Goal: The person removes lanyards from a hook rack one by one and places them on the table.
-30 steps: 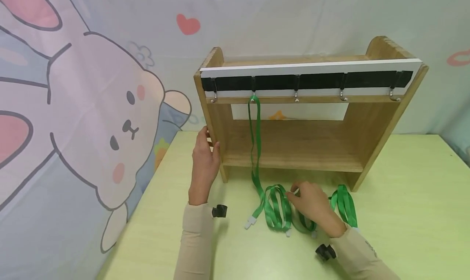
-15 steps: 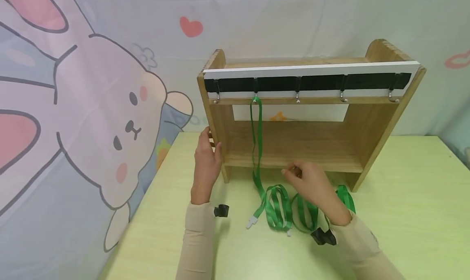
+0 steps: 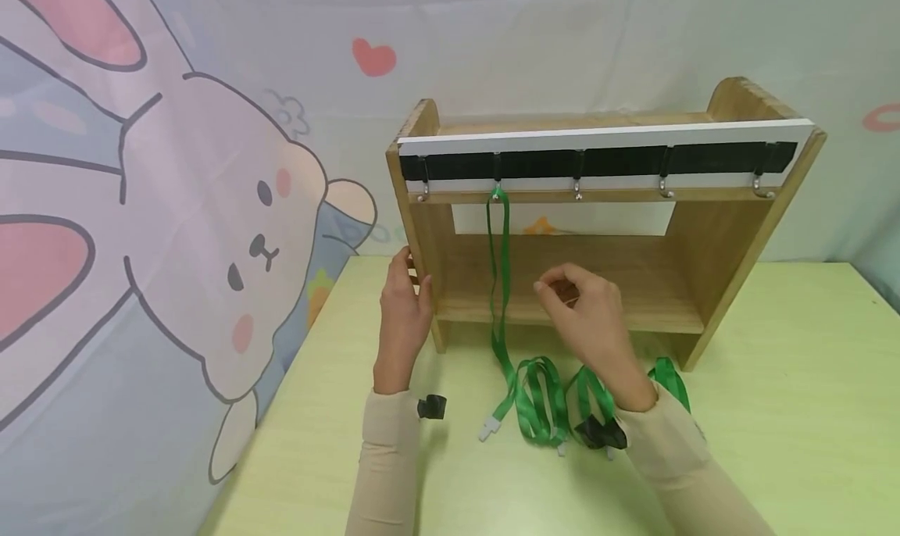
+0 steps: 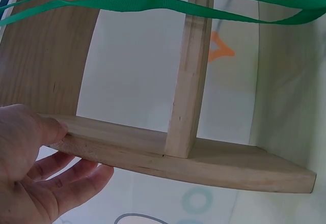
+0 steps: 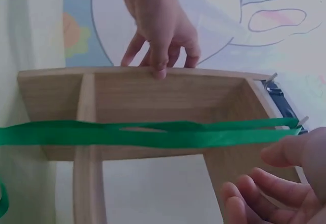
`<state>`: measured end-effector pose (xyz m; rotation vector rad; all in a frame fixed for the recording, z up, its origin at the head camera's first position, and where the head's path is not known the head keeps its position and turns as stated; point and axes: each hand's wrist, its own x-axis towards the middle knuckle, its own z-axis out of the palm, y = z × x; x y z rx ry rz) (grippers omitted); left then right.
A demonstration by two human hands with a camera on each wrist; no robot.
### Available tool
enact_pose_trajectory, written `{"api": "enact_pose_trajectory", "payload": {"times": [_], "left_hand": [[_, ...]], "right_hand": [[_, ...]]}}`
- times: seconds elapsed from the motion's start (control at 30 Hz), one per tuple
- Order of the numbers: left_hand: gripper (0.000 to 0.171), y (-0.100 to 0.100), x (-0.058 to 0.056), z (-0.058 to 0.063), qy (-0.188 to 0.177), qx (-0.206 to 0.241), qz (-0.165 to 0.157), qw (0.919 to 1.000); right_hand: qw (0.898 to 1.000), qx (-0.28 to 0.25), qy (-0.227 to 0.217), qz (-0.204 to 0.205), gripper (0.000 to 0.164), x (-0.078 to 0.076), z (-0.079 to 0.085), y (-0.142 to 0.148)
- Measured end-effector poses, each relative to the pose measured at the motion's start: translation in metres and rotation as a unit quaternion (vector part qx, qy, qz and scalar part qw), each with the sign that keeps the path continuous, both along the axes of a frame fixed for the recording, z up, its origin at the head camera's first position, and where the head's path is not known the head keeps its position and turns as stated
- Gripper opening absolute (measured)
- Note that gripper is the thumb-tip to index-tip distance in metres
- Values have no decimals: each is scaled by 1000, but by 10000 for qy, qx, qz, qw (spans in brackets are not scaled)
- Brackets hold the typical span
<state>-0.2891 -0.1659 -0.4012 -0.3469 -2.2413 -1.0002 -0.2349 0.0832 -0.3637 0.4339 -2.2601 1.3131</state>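
My left hand (image 3: 404, 317) grips the left side panel of a small wooden shelf (image 3: 748, 243), thumb on the inner side and fingers outside, as the left wrist view shows. A green lanyard (image 3: 505, 247) hangs from the second hook from the left, its white clip (image 3: 489, 427) resting on the table. Just right of this strap, my right hand (image 3: 594, 321) is raised before the shelf, fingers loosely bent. Nothing lies between its thumb and fingers in the right wrist view. Beneath it on the table lie coiled green lanyards, one (image 3: 530, 423) at the left and another (image 3: 668, 376) partly behind the forearm.
Several metal hooks, among them a bare middle hook (image 3: 578, 192), line a black strip (image 3: 619, 161) on a white board across the shelf's front. Behind the pale yellow-green table (image 3: 794, 411) hangs a cloth backdrop (image 3: 183, 208) with a cartoon rabbit.
My right hand has risen from the coiled lanyards on the table to in front of the shelf. The left hand keeps its grip on the side panel.
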Motion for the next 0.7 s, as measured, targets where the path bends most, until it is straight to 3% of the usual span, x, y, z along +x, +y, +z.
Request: {"api": "enact_pose_trajectory", "payload": {"times": [0.13,0.33,0.7], "left_hand": [[47,0,1,1,-35,-28,32,10000],[47,0,1,2,-69,-7,78,9999],[47,1,0,-1,-68,10,66,10000]], "right_hand": [[9982,-504,267,-157,12,-4,6,-9],[9926,-1108,498,-49,25,-10,13,-24],[9898,-1395,284,37,33,-21,15,-44]]}}
